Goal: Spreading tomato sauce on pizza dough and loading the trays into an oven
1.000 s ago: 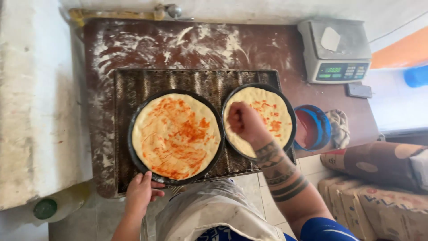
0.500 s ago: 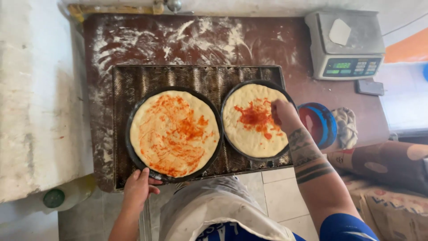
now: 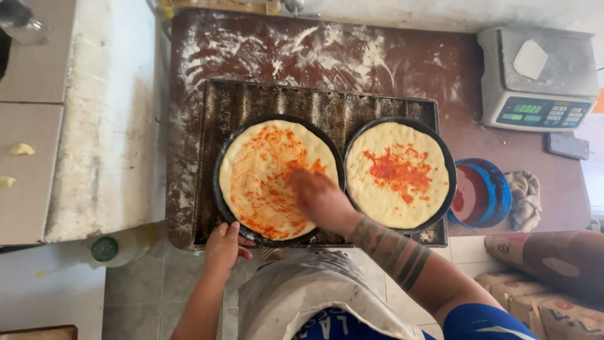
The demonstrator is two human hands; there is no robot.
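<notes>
Two round dough bases lie in black pans on a ridged metal tray (image 3: 314, 101). The left base (image 3: 264, 170) is smeared all over with red sauce. The right base (image 3: 397, 175) carries a patch of sauce only at its centre. My right hand (image 3: 318, 195), blurred, rests on the lower right part of the left base. Whether it holds anything cannot be seen. My left hand (image 3: 223, 245) grips the near rim of the left pan (image 3: 220, 201).
A floured brown counter (image 3: 302, 50) carries the tray. A digital scale (image 3: 538, 75) stands at the back right, a dark phone (image 3: 566, 146) beside it. A blue bucket (image 3: 484, 192) of red sauce and a rag (image 3: 525, 198) sit right of the pans. Sacks (image 3: 553, 271) lie lower right.
My right hand has left the right base, leaving sauce at its centre, and crossed over onto the left base. My left hand stays on the left pan's rim.
</notes>
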